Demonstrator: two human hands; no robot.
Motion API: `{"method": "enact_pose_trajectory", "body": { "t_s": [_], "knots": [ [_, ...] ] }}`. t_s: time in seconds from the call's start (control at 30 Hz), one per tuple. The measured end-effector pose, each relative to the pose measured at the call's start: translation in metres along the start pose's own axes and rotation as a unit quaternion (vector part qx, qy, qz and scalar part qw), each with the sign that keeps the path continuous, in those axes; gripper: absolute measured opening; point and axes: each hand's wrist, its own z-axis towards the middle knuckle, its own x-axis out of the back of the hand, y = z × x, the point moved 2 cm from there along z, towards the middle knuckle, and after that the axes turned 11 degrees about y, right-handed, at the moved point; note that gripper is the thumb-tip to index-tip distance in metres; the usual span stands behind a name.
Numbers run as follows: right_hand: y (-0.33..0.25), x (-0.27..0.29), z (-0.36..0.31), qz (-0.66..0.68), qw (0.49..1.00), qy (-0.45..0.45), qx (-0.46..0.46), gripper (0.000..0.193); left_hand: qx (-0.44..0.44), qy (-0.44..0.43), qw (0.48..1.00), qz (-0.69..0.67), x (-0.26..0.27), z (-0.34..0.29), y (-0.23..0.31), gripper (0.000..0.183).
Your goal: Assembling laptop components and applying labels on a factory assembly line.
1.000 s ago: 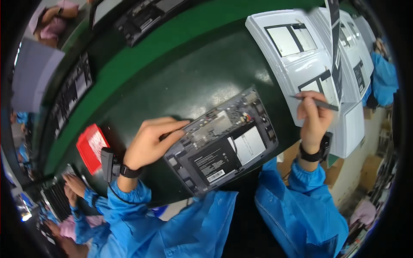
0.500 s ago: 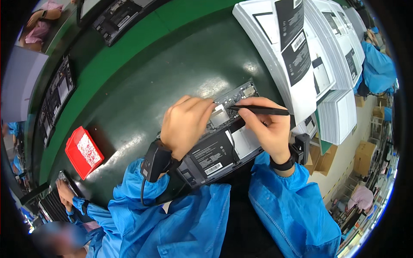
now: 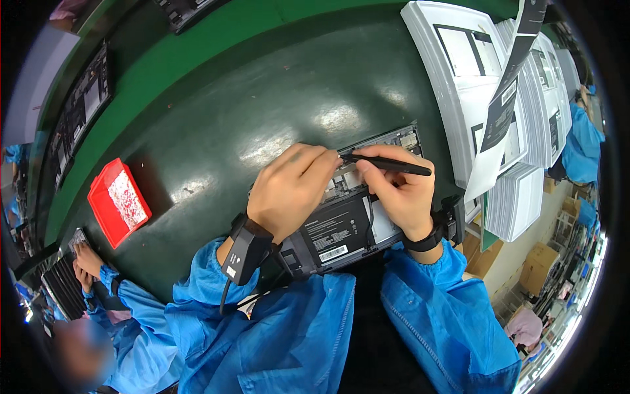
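A laptop base with its inside exposed (image 3: 386, 228) lies slightly slanted before me, its black battery (image 3: 336, 230) along the near side and circuit board toward the far side. My right hand (image 3: 403, 195) grips black tweezers (image 3: 397, 165) from the right, their tips pointing left. Over the board's left part, my left hand (image 3: 289, 187) has its thumb and fingers pinched together, right at the tweezer tips. A tiny pale speck shows there; what the left fingers hold is too small to make out. Both hands hide part of the board.
A red bin (image 3: 119, 203) of small white pieces stands to the left on the dark table (image 3: 216, 138). Stacked white trays (image 3: 453, 98) with a loose labelled sheet (image 3: 502, 121) rise at the right. Another opened laptop base (image 3: 82, 115) lies far left. A co-worker (image 3: 131, 328) sits at lower left.
My right hand has brought the tweezer tips from the board to my left fingertips. The left fingers have closed into a pinch there. The whole view has shifted somewhat.
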Motion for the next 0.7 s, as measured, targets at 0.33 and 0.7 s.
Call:
{"method": "enact_pose_trajectory", "body": {
  "t_s": [0.33,0.7],
  "knots": [
    [-0.0015,0.0030,0.0005,-0.025,1.000,-0.006,-0.013,0.020,0.004,0.004,1.000,-0.003,-0.0008,0.0021,0.0020,0.022],
    [-0.0014,0.0021,0.0007,-0.017,1.000,-0.008,-0.021,0.021,0.000,0.008,1.000,-0.008,-0.0022,0.0015,-0.0008,0.024]
  ]
}}
